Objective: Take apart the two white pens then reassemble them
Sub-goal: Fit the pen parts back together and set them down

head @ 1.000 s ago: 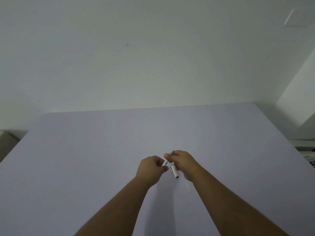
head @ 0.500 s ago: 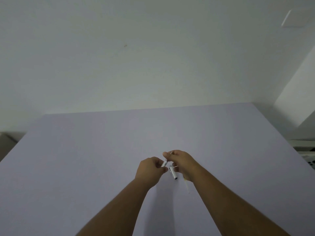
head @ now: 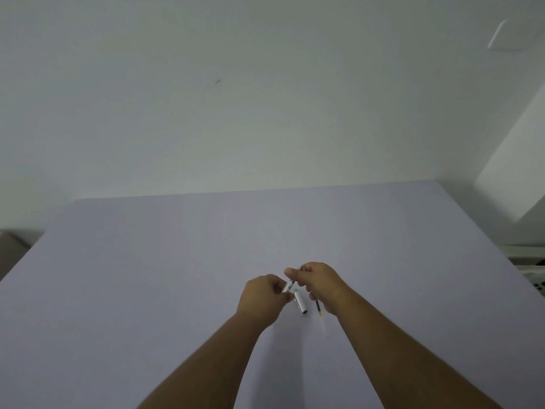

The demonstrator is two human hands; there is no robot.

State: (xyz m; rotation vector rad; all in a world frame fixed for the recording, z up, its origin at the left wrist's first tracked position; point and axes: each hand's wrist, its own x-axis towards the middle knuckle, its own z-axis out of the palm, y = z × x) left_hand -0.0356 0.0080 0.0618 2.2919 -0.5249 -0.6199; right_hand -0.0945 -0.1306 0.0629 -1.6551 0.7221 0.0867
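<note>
My left hand and my right hand meet over the middle of the lilac table. Both pinch one white pen that runs slantwise between them, with only a short stretch of it showing. A short white pen part with a dark end lies on the table just below the hands. A thin refill with a dark section and a yellow tip lies beside it, partly under my right wrist. The second pen cannot be made out as a whole.
The table ends at a plain white wall behind. A white and dark object sits off the table's right edge. A brownish thing shows past the left edge.
The hands stay together on the pen. My right hand has lifted slightly, and the thin refill with the yellow tip now shows below it.
</note>
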